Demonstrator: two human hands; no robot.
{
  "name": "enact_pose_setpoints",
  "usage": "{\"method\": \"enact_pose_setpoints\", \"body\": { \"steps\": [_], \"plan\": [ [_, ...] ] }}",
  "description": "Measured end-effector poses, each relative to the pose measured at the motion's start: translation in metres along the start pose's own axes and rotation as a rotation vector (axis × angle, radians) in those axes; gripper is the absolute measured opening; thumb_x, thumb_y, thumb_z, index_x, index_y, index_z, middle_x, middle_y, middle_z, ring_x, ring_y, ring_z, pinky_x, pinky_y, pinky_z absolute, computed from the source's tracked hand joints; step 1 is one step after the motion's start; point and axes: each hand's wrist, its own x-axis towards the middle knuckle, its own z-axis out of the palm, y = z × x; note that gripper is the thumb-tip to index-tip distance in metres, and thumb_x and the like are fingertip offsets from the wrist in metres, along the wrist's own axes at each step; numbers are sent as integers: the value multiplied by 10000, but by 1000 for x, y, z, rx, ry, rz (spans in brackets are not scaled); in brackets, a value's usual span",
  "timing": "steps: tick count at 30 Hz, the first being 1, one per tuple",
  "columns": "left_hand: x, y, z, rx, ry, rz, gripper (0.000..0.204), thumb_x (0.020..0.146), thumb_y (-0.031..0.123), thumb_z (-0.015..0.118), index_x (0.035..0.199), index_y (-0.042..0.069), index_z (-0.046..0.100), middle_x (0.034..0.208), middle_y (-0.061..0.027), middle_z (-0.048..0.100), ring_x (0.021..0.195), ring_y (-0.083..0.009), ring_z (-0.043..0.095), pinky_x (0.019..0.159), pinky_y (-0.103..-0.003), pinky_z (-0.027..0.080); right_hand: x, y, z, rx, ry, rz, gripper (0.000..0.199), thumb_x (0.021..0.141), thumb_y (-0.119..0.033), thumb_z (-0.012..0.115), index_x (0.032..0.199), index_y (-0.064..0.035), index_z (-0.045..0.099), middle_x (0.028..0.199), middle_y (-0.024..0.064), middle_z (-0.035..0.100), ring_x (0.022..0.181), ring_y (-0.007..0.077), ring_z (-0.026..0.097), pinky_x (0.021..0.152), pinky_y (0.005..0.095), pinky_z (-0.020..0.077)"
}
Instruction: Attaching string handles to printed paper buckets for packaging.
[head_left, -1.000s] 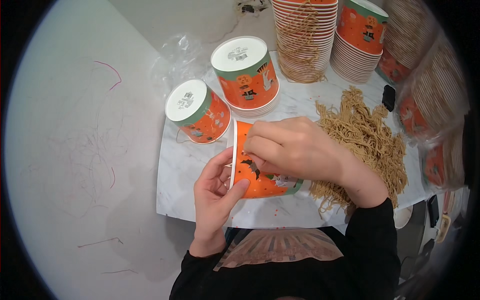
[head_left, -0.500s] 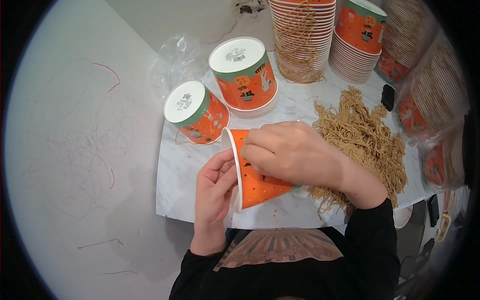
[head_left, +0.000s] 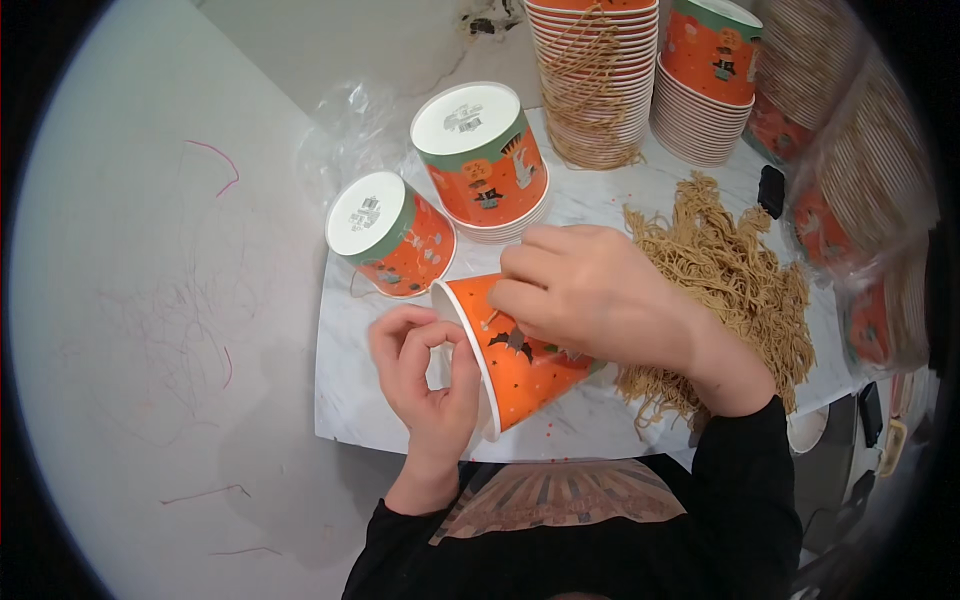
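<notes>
Right hand (head_left: pixel 575 290) curls over the orange paper bucket (head_left: pixel 535 375); left hand (head_left: pixel 430 385) rings at its left rim (head_left: pixel 489 392); can't tell what's pinched.

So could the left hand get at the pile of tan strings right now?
Probably not directly: the orange tub and the right hand lie between the left hand and the pile of tan strings.

I see a bright orange tub (head_left: pixel 540 385), dark-dotted, with a black bat (head_left: pixel 512 344) and white rim (head_left: pixel 487 380); tan cord (head_left: pixel 725 265); a white table (head_left: pixel 355 400) veined grey.
</notes>
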Motion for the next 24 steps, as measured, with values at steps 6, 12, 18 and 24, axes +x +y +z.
{"method": "enact_pose_setpoints", "body": {
  "steps": [6,12,18,24],
  "plan": [
    [27,3,-6,153,-38,379,113,785,-2,608,879,60,613,1092,-115,689,1064,-303,651,1120,-574,288,0,-8,-13,174,-86,290,105,815,-97,662,854,-20,602,794,124,606,750,305,653,629,413,521],
    [47,22,-17,360,-304,377,102,816,14,638,909,53,619,1003,-72,721,878,-253,723,962,-452,497,-1,-10,-11,590,51,396,95,894,-70,635,964,-5,633,876,141,662,734,275,643,641,351,514],
    [71,16,-1,-69,-465,-13,26,910,-8,603,933,2,597,989,-86,711,715,-128,674,683,-239,526,-6,-1,-10,593,68,451,151,894,-110,684,972,12,639,878,149,680,781,274,670,730,368,540],
    [76,-10,19,-515,-509,-264,106,955,9,590,1061,6,580,1202,-76,633,778,-67,616,677,-209,500,-2,12,-5,521,55,592,144,888,-119,694,927,12,648,835,144,681,780,280,670,734,366,537]
  ]
}}
